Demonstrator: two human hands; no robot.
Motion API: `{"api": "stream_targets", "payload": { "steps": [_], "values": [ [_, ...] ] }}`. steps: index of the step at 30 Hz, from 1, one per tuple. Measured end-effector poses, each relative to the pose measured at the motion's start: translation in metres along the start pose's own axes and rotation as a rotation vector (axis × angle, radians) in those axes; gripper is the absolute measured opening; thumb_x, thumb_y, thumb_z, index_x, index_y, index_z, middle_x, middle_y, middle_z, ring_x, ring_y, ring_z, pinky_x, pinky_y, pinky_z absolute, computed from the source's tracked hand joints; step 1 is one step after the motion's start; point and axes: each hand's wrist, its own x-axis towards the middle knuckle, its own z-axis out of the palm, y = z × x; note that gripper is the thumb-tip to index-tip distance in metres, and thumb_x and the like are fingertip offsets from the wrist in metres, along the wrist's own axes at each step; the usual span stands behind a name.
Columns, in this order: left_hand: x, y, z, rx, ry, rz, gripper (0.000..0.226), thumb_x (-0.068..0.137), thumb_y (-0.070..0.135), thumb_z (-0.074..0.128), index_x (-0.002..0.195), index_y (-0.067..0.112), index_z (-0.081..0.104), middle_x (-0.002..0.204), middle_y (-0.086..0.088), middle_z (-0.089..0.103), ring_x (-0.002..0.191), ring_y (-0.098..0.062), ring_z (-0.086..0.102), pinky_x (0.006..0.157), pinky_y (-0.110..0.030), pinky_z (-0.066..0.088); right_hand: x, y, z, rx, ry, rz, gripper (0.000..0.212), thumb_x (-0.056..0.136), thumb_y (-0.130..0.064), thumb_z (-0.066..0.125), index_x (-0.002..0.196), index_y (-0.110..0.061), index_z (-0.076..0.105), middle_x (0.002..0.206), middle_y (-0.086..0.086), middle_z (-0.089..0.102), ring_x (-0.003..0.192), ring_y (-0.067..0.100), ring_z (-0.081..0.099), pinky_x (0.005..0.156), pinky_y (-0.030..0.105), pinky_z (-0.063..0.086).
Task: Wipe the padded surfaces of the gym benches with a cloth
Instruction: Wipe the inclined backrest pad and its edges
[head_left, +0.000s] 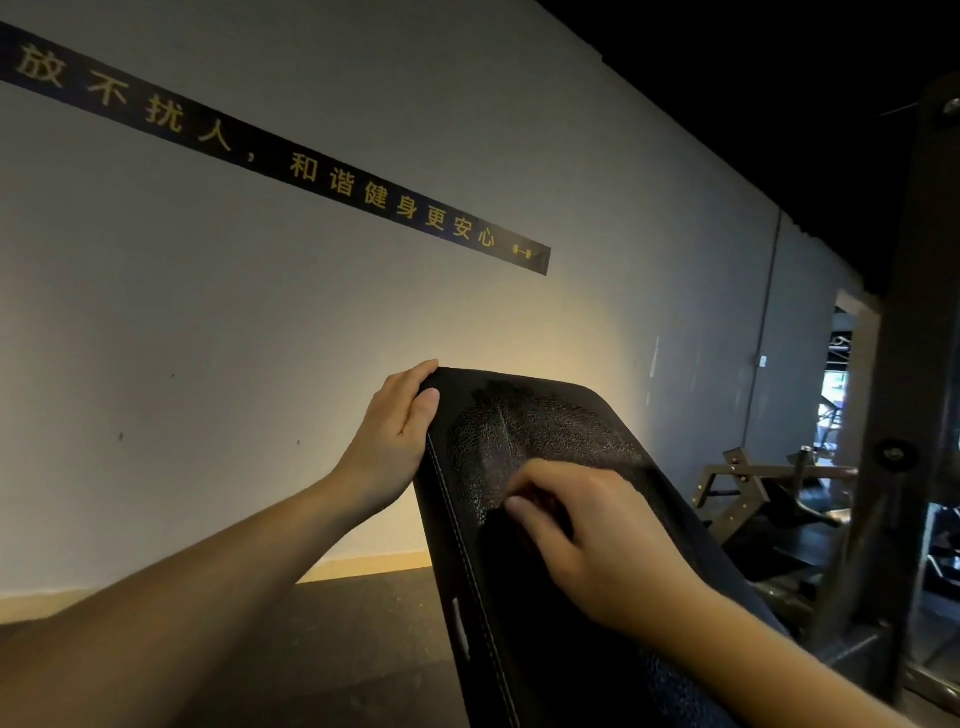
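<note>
The bench pad is standing tilted in the lower middle of the view. Its long axis is running from the bottom edge up and away, and its rounded top end is pointing up toward the wall. The pad is black, with a grained, leather-like skin that is catching the light in a shiny patch near the top. 1 line of pale stitching is running down its left side, and a small pale tab is showing on that side face lower down.

The left hand is gripping the pad's top left corner, with the thumb lying on the front face and the fingers wrapping behind the edge. The right hand is resting on the front of the pad, below the shiny patch. Its fingers are curling and its thumb is pinching in on the cloth, a dark bundle that is hard to tell apart from the pad beneath it. The 2 hands are sitting apart, both on the same pad.

A dark strip with yellow characters is slanting across the wall. A dark floor is lying below, a dark metal post is rising at the right, and more gym gear is standing beyond the pad.
</note>
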Motion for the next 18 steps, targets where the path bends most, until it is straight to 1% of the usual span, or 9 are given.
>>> {"api": "stream_targets", "payload": {
  "steps": [3, 5, 8, 10, 11, 12, 14, 16, 18],
  "values": [
    [-0.001, 0.000, 0.002, 0.007, 0.002, 0.005, 0.048, 0.109, 0.040, 0.033, 0.155, 0.025, 0.037, 0.149, 0.007, 0.041, 0.140, -0.010, 0.036, 0.120, -0.035, 0.029, 0.038, 0.004, 0.008, -0.129, 0.072, 0.023, 0.018, 0.100, -0.040, 0.049, 0.103, -0.029, 0.063, 0.097, -0.008, 0.068, 0.093, 0.019, 0.062, 0.078, 0.036, 0.049],
    [-0.002, 0.002, 0.000, 0.028, -0.021, 0.006, 0.052, 0.108, 0.046, 0.031, 0.155, 0.025, 0.036, 0.150, 0.006, 0.041, 0.140, -0.011, 0.037, 0.120, -0.038, 0.032, 0.083, 0.010, 0.017, -0.145, 0.118, 0.104, 0.017, 0.101, -0.036, 0.052, 0.105, -0.026, 0.064, 0.102, -0.001, 0.071, 0.098, 0.027, 0.063, 0.079, 0.037, 0.049],
    [-0.003, 0.007, -0.004, 0.061, -0.034, -0.002, 0.046, 0.112, 0.036, 0.031, 0.155, 0.024, 0.036, 0.152, 0.003, 0.042, 0.141, -0.013, 0.038, 0.122, -0.041, 0.032, 0.125, 0.016, 0.025, -0.134, 0.160, 0.204, 0.017, 0.101, -0.032, 0.053, 0.107, -0.022, 0.066, 0.104, 0.004, 0.071, 0.100, 0.031, 0.064, 0.080, 0.037, 0.049],
    [-0.003, 0.009, -0.007, 0.071, -0.048, -0.014, 0.045, 0.112, 0.035, 0.032, 0.155, 0.024, 0.037, 0.150, 0.004, 0.043, 0.139, -0.012, 0.039, 0.121, -0.041, 0.033, 0.111, 0.011, 0.023, -0.092, 0.160, 0.199, 0.016, 0.101, -0.032, 0.054, 0.105, -0.021, 0.066, 0.101, 0.003, 0.072, 0.097, 0.029, 0.064, 0.081, 0.038, 0.051],
    [-0.003, 0.009, -0.008, 0.072, -0.052, -0.015, 0.044, 0.112, 0.034, 0.033, 0.154, 0.024, 0.038, 0.148, 0.005, 0.044, 0.138, -0.011, 0.040, 0.120, -0.040, 0.034, 0.094, 0.008, 0.020, -0.052, 0.145, 0.164, 0.015, 0.100, -0.032, 0.055, 0.103, -0.023, 0.067, 0.098, 0.001, 0.072, 0.095, 0.027, 0.065, 0.081, 0.039, 0.052],
    [-0.002, 0.008, -0.008, 0.070, -0.051, -0.014, 0.043, 0.112, 0.033, 0.034, 0.154, 0.024, 0.039, 0.146, 0.007, 0.044, 0.137, -0.009, 0.040, 0.120, -0.037, 0.033, 0.070, 0.005, 0.015, -0.014, 0.119, 0.110, 0.014, 0.099, -0.033, 0.055, 0.100, -0.025, 0.066, 0.095, -0.003, 0.071, 0.092, 0.024, 0.065, 0.081, 0.040, 0.052],
    [-0.001, 0.006, -0.007, 0.052, -0.038, -0.016, 0.043, 0.112, 0.031, 0.036, 0.154, 0.024, 0.040, 0.147, 0.006, 0.044, 0.136, -0.006, 0.039, 0.117, -0.029, 0.030, 0.020, -0.005, 0.003, 0.022, 0.009, 0.009, 0.014, 0.098, -0.037, 0.053, 0.098, -0.028, 0.065, 0.092, -0.011, 0.068, 0.088, 0.015, 0.062, 0.080, 0.038, 0.052],
    [-0.001, 0.005, -0.004, 0.042, -0.011, -0.007, 0.043, 0.112, 0.030, 0.036, 0.154, 0.023, 0.040, 0.148, 0.005, 0.044, 0.137, -0.007, 0.038, 0.115, -0.026, 0.027, -0.004, -0.007, -0.003, 0.004, -0.054, -0.023, 0.020, 0.096, -0.043, 0.048, 0.097, -0.029, 0.062, 0.091, -0.014, 0.064, 0.087, 0.011, 0.059, 0.079, 0.038, 0.050],
    [-0.001, 0.003, -0.001, 0.034, -0.003, -0.005, 0.044, 0.112, 0.031, 0.035, 0.154, 0.023, 0.039, 0.149, 0.005, 0.043, 0.139, -0.009, 0.037, 0.118, -0.030, 0.028, 0.011, -0.001, 0.001, -0.096, 0.005, -0.033, 0.023, 0.096, -0.045, 0.044, 0.099, -0.029, 0.061, 0.093, -0.011, 0.065, 0.089, 0.015, 0.060, 0.078, 0.040, 0.051]
  ]
}}
